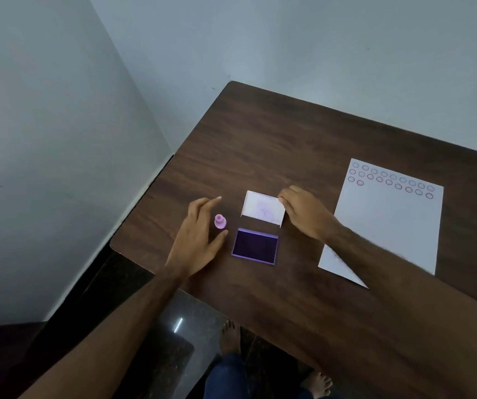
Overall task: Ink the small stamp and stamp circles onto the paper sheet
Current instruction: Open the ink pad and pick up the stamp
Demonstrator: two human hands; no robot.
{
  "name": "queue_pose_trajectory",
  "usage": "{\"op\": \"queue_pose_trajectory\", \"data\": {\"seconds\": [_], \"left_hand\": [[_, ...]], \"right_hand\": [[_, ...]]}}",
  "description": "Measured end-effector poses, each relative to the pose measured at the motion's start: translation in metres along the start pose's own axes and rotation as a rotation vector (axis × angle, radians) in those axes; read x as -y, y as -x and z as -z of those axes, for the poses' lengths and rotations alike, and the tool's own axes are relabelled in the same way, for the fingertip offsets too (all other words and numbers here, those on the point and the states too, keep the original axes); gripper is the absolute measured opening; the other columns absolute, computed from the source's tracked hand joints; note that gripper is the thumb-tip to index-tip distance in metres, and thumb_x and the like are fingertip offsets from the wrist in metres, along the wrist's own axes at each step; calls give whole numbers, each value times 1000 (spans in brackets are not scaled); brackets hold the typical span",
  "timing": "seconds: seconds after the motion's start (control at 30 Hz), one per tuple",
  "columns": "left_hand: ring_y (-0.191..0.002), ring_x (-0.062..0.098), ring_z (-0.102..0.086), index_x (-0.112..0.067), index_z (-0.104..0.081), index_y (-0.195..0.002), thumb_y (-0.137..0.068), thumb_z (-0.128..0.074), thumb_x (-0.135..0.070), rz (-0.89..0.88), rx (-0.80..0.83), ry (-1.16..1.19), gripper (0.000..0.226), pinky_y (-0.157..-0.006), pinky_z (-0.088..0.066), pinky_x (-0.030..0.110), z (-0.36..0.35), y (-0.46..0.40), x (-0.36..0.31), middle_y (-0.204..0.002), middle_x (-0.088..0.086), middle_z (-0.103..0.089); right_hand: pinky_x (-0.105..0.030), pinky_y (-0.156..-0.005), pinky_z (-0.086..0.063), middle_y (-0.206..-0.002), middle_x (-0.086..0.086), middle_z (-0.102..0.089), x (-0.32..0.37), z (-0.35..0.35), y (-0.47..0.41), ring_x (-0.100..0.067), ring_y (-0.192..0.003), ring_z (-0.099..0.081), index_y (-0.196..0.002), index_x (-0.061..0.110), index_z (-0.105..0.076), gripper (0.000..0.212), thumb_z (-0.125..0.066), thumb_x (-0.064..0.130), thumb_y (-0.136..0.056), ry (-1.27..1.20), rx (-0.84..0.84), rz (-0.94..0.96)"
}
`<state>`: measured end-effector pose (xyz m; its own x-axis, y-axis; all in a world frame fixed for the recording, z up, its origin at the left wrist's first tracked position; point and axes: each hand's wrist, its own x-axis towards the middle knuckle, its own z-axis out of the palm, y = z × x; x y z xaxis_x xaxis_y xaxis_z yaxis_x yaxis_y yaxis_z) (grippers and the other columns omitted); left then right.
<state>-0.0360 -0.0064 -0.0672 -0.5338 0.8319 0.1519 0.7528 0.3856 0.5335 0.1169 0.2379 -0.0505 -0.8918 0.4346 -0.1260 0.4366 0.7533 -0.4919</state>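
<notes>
Near the table [332, 133] corner, left hand [200, 240] spread beside stamp [220, 221]; right hand [303, 211] pinches ink-pad lid [261, 208]

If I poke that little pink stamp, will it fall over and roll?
Probably. The pink stamp stands upright on the table, tall over a small base, so a sideways poke could tip it. Its round body might then roll. It looks small and plastic, likely light.

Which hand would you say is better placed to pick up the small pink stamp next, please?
The left hand: its open fingers curl around the upright small pink plastic stamp, not yet gripping. The right hand pinches the white ink pad lid beyond the purple ink pad.
</notes>
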Motion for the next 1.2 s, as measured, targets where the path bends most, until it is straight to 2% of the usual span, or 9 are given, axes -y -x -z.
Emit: {"op": "queue_pose_trajectory", "data": {"seconds": [0.13, 0.27, 0.37, 0.47, 0.57, 0.77, 1.0, 1.1, 1.2], "left_hand": [[-99, 6, -56, -29, -45, -140, -86, -71, -42, -3, 25, 32, 61, -87, -52, 27, -9, -7, 15, -141, -5, -36], [-91, 4, -57, -24, -62, -111, -91, -65, -42, -113, -19, -5, 26, -78, -55, 28, -13, -16, 20, -115, -8, -53], [-88, 5, -59, -22, -65, -100, -95, -63, -39, -131, -65, 16, 18, -74, -54, 26, -20, -18, 26, -102, -9, -60], [-90, 3, -60, -23, -64, -108, -93, -68, -34, -162, -119, 40, 19, -74, -50, 17, -24, -18, 33, -104, -11, -63], [-90, 0, -62, -26, -59, -125, -87, -75, -32, -154, -156, 79, 41, -76, -47, 10, -27, -17, 36, -107, -17, -64], [-89, -1, -64, -28, -55, -129, -91, -72, -34, -174, -212, 190, 43, -73, -48, 8, -30, -13, 40, -99, -18, -66], [-86, -2, -65, -20, -54, -132, -96, -62, -41, -182, -211, 250, 43, -73, -48, 8, -25, -5, 33, -92, -18, -66], [-85, -2, -65, -19, -49, -137, -97, -60, -42, -235, -172, 239, 47, -72, -48, 7, -26, -1, 30, -90, -14, -65], [-86, -3, -65, -18, -45, -140, -95, -65, -38, -246, -124, 261, 53, -72, -48, 7, -23, 0, 29, -91, -9, -67]], "right_hand": [[-22, -81, -44, -112, -10, -67, -13, -12, -3, -22, -98, -64, -106, 11, -60, 21, -44, 25, -102, -34, -30, 33], [-24, -83, -47, -114, -10, -67, -18, -19, -3, -19, -97, -64, -108, 11, -60, 21, -48, 26, -100, -49, -94, 50], [-28, -85, -50, -113, -10, -66, -23, -26, -5, -19, -97, -63, -109, 11, -60, 21, -47, 25, -101, -21, -145, 83], [-29, -82, -50, -106, -7, -65, -29, -30, -9, -19, -93, -62, -106, 13, -60, 18, -45, 23, -102, 11, -198, 172], [-29, -77, -47, -100, -5, -65, -32, -30, -12, -17, -88, -59, -100, 14, -59, 15, -46, 20, -101, 54, -247, 291], [-27, -76, -45, -105, -4, -66, -30, -30, -7, -17, -90, -60, -104, 15, -60, 14, -50, 23, -98, 137, -268, 276], [-21, -62, -39, -86, 4, -63, 27, -25, 24, -13, -78, -59, -99, 14, -64, 12, -56, 22, -95, 0, -429, 219], [-18, -63, -39, -85, 9, -62, 65, -34, 30, 0, -74, -57, -103, 17, -66, 13, -59, 24, -94, -45, -404, 230], [-26, -68, -43, -91, 3, -67, 95, -45, 36, -11, -80, -59, -107, 19, -66, 24, -61, 36, -91, 19, -339, 241]]}}
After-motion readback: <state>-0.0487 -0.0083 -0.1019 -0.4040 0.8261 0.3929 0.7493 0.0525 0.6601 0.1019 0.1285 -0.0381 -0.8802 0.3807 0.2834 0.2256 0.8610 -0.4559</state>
